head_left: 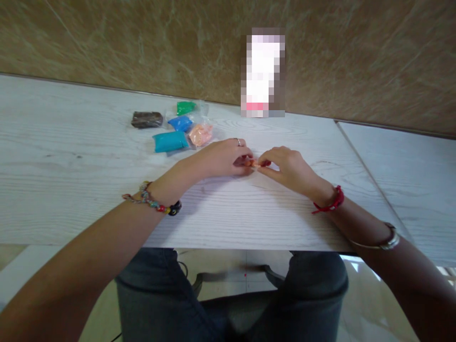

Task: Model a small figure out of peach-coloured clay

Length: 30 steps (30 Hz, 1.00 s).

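Observation:
A small piece of orange-pink modelling clay (252,163) is pinched between my two hands, low over the white wood-grain table (228,209). My left hand (226,159) closes on its left end, thumb below and fingers curled above. From the other side my right hand (285,167) grips it with thumb and fingertips. The fingers cover part of the clay, so its full shape is hidden. Left of my left hand lies an open-looking clear bag with peach clay (200,135). Beside that bag is a turquoise clay pack (170,141).
Farther back are a blue clay pack (181,123), a green one (185,108) and a dark brown one (147,119). A blurred-out upright object with a bright face (262,71) leans at the marbled wall (142,52). A seam (370,175) crosses the table on the right.

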Motion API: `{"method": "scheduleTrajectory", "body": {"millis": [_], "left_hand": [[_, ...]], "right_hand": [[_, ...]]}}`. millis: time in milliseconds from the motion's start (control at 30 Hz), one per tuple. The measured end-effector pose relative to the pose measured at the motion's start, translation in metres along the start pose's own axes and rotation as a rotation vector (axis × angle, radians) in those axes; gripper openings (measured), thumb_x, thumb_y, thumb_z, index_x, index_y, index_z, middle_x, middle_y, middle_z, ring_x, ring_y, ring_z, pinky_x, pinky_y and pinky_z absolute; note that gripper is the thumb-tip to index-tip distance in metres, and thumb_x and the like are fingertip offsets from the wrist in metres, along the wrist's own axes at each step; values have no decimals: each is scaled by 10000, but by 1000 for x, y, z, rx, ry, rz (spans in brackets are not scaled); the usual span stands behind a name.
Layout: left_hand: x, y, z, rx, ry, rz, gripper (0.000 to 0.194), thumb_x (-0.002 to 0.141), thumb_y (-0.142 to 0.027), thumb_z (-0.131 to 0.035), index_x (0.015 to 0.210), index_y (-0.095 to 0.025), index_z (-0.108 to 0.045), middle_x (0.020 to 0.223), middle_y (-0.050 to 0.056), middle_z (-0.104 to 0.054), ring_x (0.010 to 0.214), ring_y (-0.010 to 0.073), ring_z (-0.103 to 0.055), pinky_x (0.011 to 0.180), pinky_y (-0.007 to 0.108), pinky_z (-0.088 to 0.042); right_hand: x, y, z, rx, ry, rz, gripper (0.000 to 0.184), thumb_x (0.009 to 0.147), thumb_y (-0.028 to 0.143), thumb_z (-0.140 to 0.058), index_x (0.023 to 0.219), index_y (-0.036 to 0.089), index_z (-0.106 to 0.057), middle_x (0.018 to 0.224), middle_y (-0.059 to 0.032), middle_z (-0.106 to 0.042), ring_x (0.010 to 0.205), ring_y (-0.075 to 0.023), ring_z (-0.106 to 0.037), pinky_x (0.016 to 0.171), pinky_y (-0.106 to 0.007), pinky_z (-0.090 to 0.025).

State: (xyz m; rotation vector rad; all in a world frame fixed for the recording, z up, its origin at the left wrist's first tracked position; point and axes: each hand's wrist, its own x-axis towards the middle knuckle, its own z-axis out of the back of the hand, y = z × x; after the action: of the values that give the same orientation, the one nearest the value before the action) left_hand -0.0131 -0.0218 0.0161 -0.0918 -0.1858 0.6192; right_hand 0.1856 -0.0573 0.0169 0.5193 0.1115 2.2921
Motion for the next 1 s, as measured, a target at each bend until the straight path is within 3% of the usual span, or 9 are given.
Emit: {"method": "scheduleTrajectory", "body": {"millis": [167,467,1000], "left_hand": [[1,1,-2,-82,-5,31,241,781,-348,-504,905,-166,-601,858,25,-556,727,113,-521,622,221,-343],[2,0,-4,-75,-14,72,265,763,-390,-504,824,-152,-604,871,33,-553,725,113,-521,601,220,-332],[3,-5,-6,-70,-35,141,271,760,-384,-484,862,-159,-595,901,43,-564,716,124,-525,591,228,-352]], "right_hand": [[1,1,-3,-51,6,-55,85,781,226,-585,787,151,-625,729,-33,-649,677,-131,-552,651,-247,-378],[2,-2,-10,-53,25,-10,93,787,197,-577,774,162,-663,765,-37,-682,730,-142,-580,698,-256,-396],[9,7,-1,-73,129,-120,71,767,173,-589,783,160,-657,764,-40,-672,715,-147,-570,673,-250,-369]]}}
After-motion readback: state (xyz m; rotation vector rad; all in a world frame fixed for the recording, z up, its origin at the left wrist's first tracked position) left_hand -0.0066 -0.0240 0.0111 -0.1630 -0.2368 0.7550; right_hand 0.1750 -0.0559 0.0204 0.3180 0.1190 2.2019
